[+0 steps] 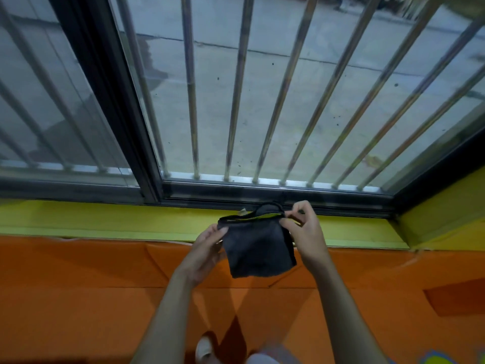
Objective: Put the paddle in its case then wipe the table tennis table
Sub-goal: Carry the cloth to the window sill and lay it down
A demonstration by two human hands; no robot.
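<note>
Head cam, at a barred window (236,101): a person holds a dark grey folded cloth (258,248) w/ both hands just above the yellow sill (105,219), an orange padded wall (78,285) below. Left hand (207,248) pinches the cloth's upper left edge, fingers curled onto it; right hand (301,227) pinches the top right corner, thumb & forefinger nipping the hem where a yellow-green lining shows. The cloth hangs free between the two hands, its top edge level w/ the sill. Judging by the task, this looks like the wiping cloth being picked up or unfolded, so the paddle step is probably done, though nothing here confirms it. Risk: both grips are fingertip-only on thin edges, so a quick shake to open the folds could pull a corner loose & drop the cloth to the floor; it could also snag on the window track right behind it. Not visible: paddle, case & table tennis table are all out of frame. Cloth's far side & number of folds can't be made out; a pale shoe (204,350) is blurred at bottom edge.
</note>
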